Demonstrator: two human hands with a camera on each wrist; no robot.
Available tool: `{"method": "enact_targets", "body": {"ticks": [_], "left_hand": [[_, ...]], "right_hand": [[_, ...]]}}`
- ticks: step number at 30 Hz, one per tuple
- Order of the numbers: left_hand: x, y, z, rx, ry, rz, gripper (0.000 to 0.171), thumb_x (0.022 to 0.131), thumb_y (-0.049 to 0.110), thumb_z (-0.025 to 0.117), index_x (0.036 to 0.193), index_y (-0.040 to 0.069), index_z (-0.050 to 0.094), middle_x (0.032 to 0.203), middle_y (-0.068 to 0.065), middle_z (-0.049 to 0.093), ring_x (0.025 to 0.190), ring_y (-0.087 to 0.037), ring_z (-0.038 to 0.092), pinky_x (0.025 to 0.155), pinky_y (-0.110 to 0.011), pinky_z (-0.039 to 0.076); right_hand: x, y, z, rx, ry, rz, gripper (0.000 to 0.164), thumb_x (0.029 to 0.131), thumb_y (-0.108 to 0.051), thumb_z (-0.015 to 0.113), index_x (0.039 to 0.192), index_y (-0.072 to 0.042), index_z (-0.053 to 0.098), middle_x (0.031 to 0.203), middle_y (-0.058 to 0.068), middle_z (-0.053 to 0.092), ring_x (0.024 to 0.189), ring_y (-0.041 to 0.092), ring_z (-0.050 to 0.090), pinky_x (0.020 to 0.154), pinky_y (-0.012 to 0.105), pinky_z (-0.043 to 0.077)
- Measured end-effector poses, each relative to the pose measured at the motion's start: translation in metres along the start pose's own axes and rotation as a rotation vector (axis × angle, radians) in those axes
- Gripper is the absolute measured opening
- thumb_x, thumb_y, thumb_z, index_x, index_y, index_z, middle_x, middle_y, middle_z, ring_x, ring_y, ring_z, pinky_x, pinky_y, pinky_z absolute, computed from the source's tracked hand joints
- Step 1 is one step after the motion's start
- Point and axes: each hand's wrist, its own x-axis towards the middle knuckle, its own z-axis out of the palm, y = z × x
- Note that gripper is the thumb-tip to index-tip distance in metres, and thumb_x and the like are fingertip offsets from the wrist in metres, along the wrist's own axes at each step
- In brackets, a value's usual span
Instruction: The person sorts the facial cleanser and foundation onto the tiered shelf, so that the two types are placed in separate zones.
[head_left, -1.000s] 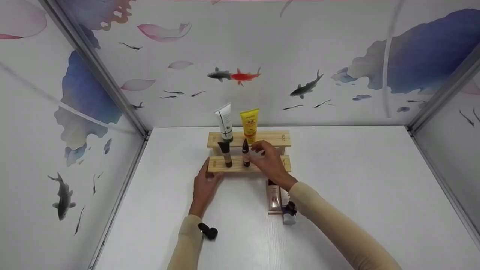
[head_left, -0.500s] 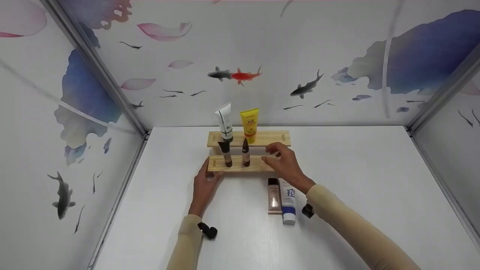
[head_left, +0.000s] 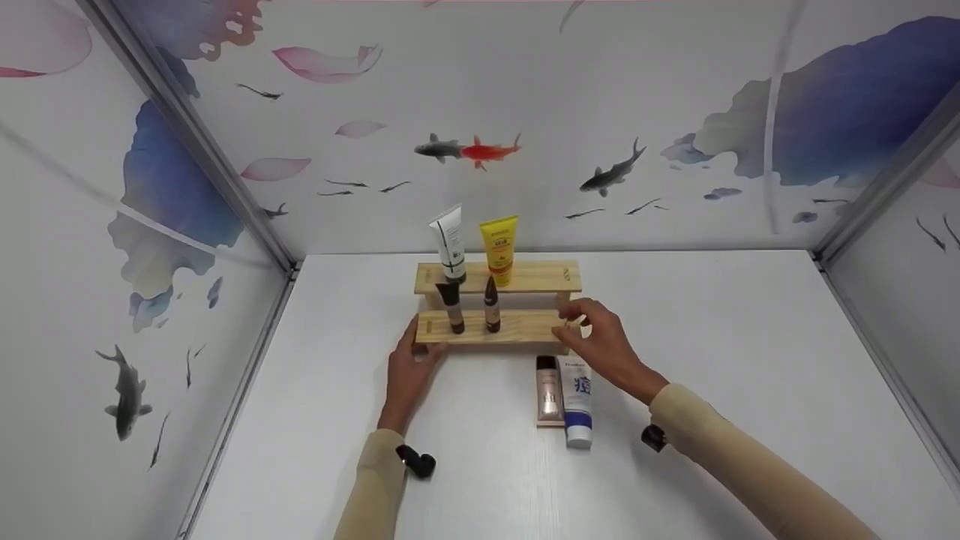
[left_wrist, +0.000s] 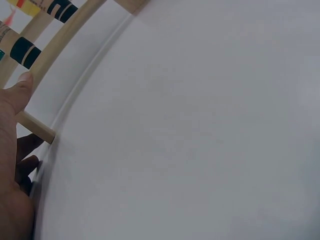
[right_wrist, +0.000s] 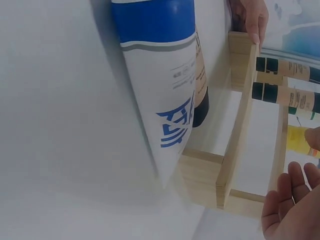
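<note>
A two-tier wooden rack (head_left: 517,328) stands on the table. My left hand (head_left: 409,373) holds the left end of its lower shelf, thumb on the front edge and fingers around the end. Two small dark-capped tubes stand on that shelf: a flared-top tube (head_left: 454,313) and a pointed tube (head_left: 492,309). On the upper shelf are a white tube (head_left: 451,244) and a yellow tube (head_left: 499,247). My right hand (head_left: 604,341) hovers by the shelf's right end, fingers loosely bent, holding nothing. In the right wrist view its fingers (right_wrist: 285,192) are near the rack.
Before the rack's right end lie a rose-gold tube (head_left: 550,397) with a dark cap and a white-and-blue tube (head_left: 577,409), side by side. A patterned wall (head_left: 517,90) rises behind the white table (head_left: 712,337), with side panels left and right.
My right hand has moved away from the pointed tube, rightward along the lower shelf to its end. The white-and-blue tube has come into fuller view. My left hand has stayed put.
</note>
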Motion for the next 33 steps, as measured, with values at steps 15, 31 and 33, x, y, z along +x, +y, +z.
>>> {"method": "enact_targets", "body": {"ticks": [15,31,33], "left_hand": [[0.000,-0.001,0.001,0.010,0.001,0.011,0.093,0.101,0.054,0.078,0.173,0.013,0.036,0.161,-0.009,0.059,0.129,-0.025,0.062,0.118,-0.052,0.043],[0.000,-0.002,0.000,0.011,-0.003,0.014,0.092,0.102,0.054,0.077,0.174,0.014,0.035,0.168,-0.010,0.051,0.138,-0.028,0.059,0.121,-0.053,0.041],[0.000,-0.001,0.000,0.005,-0.002,0.019,0.092,0.102,0.054,0.077,0.174,0.014,0.036,0.167,-0.009,0.052,0.135,-0.027,0.060,0.120,-0.053,0.042]], "right_hand": [[-0.047,0.017,-0.007,-0.059,-0.024,0.134,0.034,0.100,-0.015,0.085,0.127,-0.001,0.070,0.120,0.005,0.070,0.115,0.027,0.063,0.101,0.055,0.053],[-0.084,0.035,-0.003,-0.080,-0.045,0.229,0.031,0.097,-0.014,0.086,0.124,-0.003,0.073,0.118,0.006,0.073,0.109,0.025,0.064,0.100,0.049,0.053],[-0.086,0.036,-0.003,-0.099,-0.055,0.238,0.033,0.097,-0.015,0.087,0.125,-0.004,0.073,0.118,0.005,0.073,0.109,0.023,0.064,0.099,0.048,0.054]]}}
